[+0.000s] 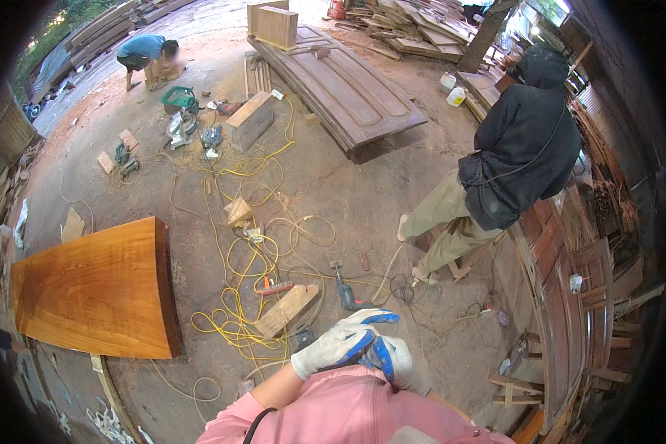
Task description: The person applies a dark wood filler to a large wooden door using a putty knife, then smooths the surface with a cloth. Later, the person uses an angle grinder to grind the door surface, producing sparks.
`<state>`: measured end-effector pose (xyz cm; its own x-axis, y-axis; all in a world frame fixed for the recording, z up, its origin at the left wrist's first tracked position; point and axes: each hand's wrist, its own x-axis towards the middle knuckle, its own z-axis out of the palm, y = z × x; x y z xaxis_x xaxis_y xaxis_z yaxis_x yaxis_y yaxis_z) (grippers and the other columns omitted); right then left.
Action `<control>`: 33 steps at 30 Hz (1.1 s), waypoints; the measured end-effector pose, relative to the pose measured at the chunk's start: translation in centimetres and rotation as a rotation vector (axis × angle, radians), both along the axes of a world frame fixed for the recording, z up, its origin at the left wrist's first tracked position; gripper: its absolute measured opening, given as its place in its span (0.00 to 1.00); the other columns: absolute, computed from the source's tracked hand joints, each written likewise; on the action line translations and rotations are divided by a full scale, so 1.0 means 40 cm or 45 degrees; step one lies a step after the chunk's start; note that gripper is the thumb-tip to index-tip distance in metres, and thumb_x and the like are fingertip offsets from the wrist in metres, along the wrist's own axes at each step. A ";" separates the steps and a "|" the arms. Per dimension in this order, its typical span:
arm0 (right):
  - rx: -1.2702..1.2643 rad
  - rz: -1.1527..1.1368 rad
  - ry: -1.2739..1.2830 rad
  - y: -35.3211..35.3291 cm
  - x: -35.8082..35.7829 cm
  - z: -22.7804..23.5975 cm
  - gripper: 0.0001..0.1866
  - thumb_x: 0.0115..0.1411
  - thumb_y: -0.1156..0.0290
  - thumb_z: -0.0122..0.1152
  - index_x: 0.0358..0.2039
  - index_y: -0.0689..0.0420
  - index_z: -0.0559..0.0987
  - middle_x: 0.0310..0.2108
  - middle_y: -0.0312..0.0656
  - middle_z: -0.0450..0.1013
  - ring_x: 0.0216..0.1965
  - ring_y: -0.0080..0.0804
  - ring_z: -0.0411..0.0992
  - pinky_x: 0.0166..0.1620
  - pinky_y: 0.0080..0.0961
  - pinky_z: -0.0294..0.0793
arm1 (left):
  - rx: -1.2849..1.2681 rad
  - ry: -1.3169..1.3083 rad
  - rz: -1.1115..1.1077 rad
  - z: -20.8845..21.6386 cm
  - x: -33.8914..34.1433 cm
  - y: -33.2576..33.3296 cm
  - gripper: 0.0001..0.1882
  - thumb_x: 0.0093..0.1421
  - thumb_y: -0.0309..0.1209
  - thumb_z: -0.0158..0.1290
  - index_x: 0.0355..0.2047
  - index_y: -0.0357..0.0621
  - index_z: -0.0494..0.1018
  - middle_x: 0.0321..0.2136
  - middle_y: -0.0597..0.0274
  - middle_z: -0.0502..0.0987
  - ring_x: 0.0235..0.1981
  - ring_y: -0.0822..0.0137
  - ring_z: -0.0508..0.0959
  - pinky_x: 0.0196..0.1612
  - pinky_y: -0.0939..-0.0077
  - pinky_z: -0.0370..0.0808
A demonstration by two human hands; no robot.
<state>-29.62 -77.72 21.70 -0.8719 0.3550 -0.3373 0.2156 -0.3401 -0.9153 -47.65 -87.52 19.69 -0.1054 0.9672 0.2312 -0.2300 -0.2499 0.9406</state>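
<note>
Both hands wear white work gloves with blue coating, and they meet in front of my pink top (333, 407). My left hand (337, 344) reaches across from the left with some fingers stretched out to the right. Its lower fingers touch my right hand (396, 361), which is bent in close to the chest. The right fingers are partly covered, so whether anything is between the gloves does not show. Just beyond the hands, a power drill (344, 290) lies on the ground. A wood block (288, 311) rests to its left, near a red-handled tool (275, 288).
Yellow cord (233, 325) lies tangled on the ground. At left is a polished wooden slab (96, 288). Stacked door panels (348, 89) stand ahead. A person in a dark hoodie (529, 140) stands at right; another in blue (144, 50) bends far left. Several power tools (181, 126) lie beyond.
</note>
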 end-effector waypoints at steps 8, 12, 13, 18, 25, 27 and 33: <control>-0.036 -0.092 -0.084 -0.001 0.014 0.019 0.18 0.71 0.63 0.59 0.50 0.65 0.76 0.37 0.34 0.74 0.37 0.21 0.69 0.42 0.24 0.73 | 0.020 0.005 -0.018 -0.003 0.007 0.021 0.26 0.71 0.50 0.42 0.42 0.40 0.80 0.65 0.48 0.68 0.68 0.48 0.62 0.71 0.52 0.54; -0.107 -0.139 -0.068 0.010 0.033 0.027 0.20 0.71 0.66 0.58 0.58 0.65 0.73 0.45 0.38 0.75 0.44 0.25 0.73 0.46 0.28 0.77 | 0.019 -0.104 -0.056 0.016 0.027 0.033 0.25 0.72 0.49 0.43 0.41 0.40 0.79 0.65 0.47 0.67 0.66 0.50 0.64 0.68 0.54 0.58; -0.151 -0.165 -0.063 0.011 0.028 0.033 0.21 0.71 0.67 0.58 0.59 0.65 0.72 0.46 0.39 0.75 0.46 0.27 0.74 0.48 0.29 0.77 | 0.026 -0.079 -0.042 0.017 0.025 0.035 0.24 0.72 0.48 0.43 0.41 0.40 0.79 0.65 0.46 0.67 0.66 0.50 0.65 0.68 0.54 0.59; -0.180 -0.104 -0.020 -0.001 -0.027 0.072 0.22 0.70 0.68 0.58 0.61 0.64 0.71 0.49 0.39 0.75 0.49 0.28 0.74 0.49 0.28 0.78 | 0.047 0.048 0.042 0.003 -0.002 0.020 0.22 0.72 0.45 0.43 0.40 0.40 0.79 0.65 0.46 0.68 0.65 0.50 0.66 0.67 0.55 0.60; 0.059 -0.001 -0.160 0.011 -0.094 0.055 0.14 0.70 0.66 0.54 0.42 0.64 0.81 0.31 0.34 0.76 0.30 0.18 0.70 0.35 0.20 0.69 | 0.010 0.037 0.135 -0.032 -0.047 -0.009 0.25 0.69 0.52 0.47 0.42 0.41 0.80 0.63 0.46 0.69 0.63 0.49 0.69 0.67 0.54 0.63; 0.163 0.108 -0.107 0.041 -0.126 0.031 0.14 0.71 0.65 0.54 0.44 0.64 0.81 0.31 0.34 0.76 0.30 0.19 0.70 0.35 0.20 0.69 | -0.030 -0.071 0.168 -0.037 -0.059 -0.009 0.26 0.69 0.53 0.49 0.43 0.41 0.80 0.63 0.46 0.70 0.63 0.51 0.69 0.65 0.55 0.65; -0.011 0.389 -0.118 0.146 -0.321 0.007 0.17 0.72 0.64 0.55 0.52 0.63 0.80 0.33 0.33 0.76 0.35 0.18 0.70 0.39 0.21 0.71 | -0.230 -0.241 0.410 -0.041 -0.175 0.002 0.31 0.70 0.55 0.48 0.47 0.36 0.80 0.63 0.47 0.69 0.63 0.53 0.70 0.66 0.57 0.65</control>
